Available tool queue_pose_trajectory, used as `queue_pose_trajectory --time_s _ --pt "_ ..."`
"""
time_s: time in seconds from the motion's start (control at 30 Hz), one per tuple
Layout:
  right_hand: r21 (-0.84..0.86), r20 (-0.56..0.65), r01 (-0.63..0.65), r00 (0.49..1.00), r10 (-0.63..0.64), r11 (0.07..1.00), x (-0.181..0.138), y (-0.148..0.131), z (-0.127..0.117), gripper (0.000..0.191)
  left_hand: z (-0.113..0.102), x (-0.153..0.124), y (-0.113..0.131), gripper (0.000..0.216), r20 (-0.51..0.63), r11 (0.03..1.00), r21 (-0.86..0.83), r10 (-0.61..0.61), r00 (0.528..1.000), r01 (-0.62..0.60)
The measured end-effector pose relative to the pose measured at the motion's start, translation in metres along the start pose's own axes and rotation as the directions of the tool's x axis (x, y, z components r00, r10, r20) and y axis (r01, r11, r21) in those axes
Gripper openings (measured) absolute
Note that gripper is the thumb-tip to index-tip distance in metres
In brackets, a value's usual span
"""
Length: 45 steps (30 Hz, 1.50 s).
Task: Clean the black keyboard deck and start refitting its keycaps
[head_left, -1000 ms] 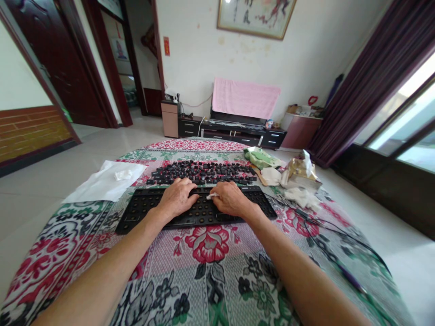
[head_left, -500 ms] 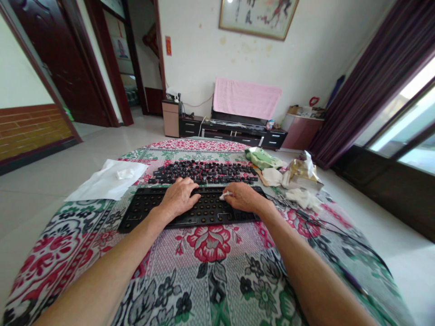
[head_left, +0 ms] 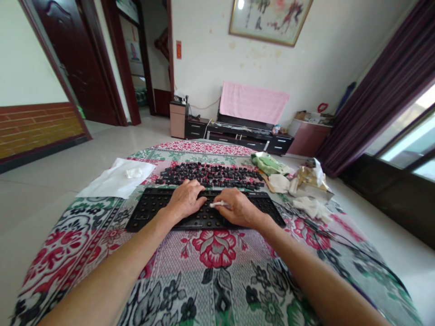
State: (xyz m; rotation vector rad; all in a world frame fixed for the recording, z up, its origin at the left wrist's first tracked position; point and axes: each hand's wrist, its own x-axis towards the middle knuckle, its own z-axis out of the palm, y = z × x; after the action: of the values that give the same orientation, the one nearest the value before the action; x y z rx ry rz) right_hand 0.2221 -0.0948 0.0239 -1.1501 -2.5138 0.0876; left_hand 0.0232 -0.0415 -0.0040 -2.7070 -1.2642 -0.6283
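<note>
The right hand (head_left: 238,207) is pinching a thin white wad (head_left: 218,204) over the keyboard (head_left: 203,219) on the table (head_left: 212,283); the left hand (head_left: 185,198) is resting on the keyboard, its grip spread, near loose keycaps (head_left: 210,174).

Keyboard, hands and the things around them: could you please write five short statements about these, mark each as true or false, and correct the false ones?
1. The left hand touches the keyboard. True.
2. The right hand holds nothing. False: it holds a small white thing.
3. Loose black keys lie beyond the keyboard. True.
4. The white sheet lies to the right of the keyboard. False: it lies to the left.
5. The tablecloth has a flower pattern. True.
</note>
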Motion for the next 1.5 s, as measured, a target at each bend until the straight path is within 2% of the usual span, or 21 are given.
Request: queue_pose_trajectory --time_s 0.07,0.17,0.43,0.87,1.13,1.23,1.37,1.5 --pt "-0.066 0.021 0.035 0.999 -0.034 0.997 0.001 -0.003 0.005 0.020 0.000 0.000 0.000 0.025 0.001 1.000 0.003 0.001 1.000 -0.001" --pt "-0.143 0.027 0.018 1.000 -0.015 0.990 0.000 -0.002 0.006 0.020 0.001 0.000 0.000 0.027 -0.002 1.000 0.006 -0.001 1.000 0.001" --pt "-0.133 0.069 -0.017 0.997 0.027 0.991 -0.003 0.003 0.003 0.019 0.000 0.001 0.000 0.027 0.018 0.999 -0.036 -0.017 1.000 0.018" --pt "-0.110 0.140 -0.148 0.977 0.162 0.983 -0.014 0.021 -0.015 0.022 0.004 0.001 -0.003 0.029 0.003 0.998 -0.054 -0.012 1.000 0.012" --pt "-0.140 0.199 -0.257 0.939 0.281 0.956 -0.017 0.024 -0.029 0.019 0.003 0.001 -0.002 0.026 0.003 0.998 -0.059 -0.008 1.000 0.009" --pt "-0.161 0.178 -0.291 0.931 0.318 0.943 -0.019 0.028 -0.037 0.019 0.003 0.001 -0.002 0.028 0.005 0.999 -0.053 -0.012 1.000 0.012" --pt "-0.106 0.115 -0.282 0.949 0.294 0.953 -0.017 0.022 -0.034 0.020 0.003 0.001 -0.002 0.029 0.018 0.999 -0.031 -0.011 1.000 0.012" --pt "-0.067 0.124 -0.195 0.972 0.202 0.979 -0.014 0.014 -0.022 0.019 0.003 0.002 -0.002 0.029 0.013 1.000 -0.025 -0.004 1.000 0.004"
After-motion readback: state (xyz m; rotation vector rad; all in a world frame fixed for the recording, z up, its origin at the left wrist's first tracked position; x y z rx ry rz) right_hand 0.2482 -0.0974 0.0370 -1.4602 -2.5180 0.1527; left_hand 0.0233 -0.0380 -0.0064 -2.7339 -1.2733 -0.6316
